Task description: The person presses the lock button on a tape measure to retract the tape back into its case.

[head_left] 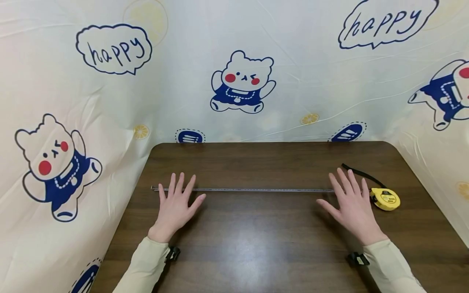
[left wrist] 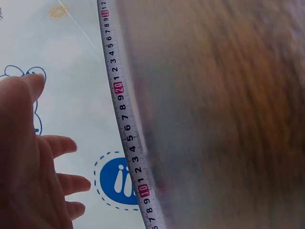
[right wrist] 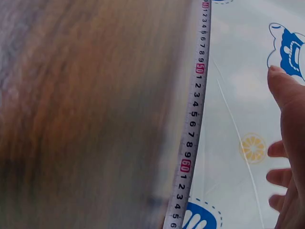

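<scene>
Resting flat on table: left hand, right hand, fingers spread straight, fingertips over tape blade, gripping nothing.

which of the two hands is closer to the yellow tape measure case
The right hand. It lies flat beside the yellow case at the tape's right end; the left hand lies near the tape's far left end.

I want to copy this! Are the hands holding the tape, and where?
Nothing is gripped. Both the left hand and right hand lie flat and open, fingers across the tape near its two ends.
</scene>
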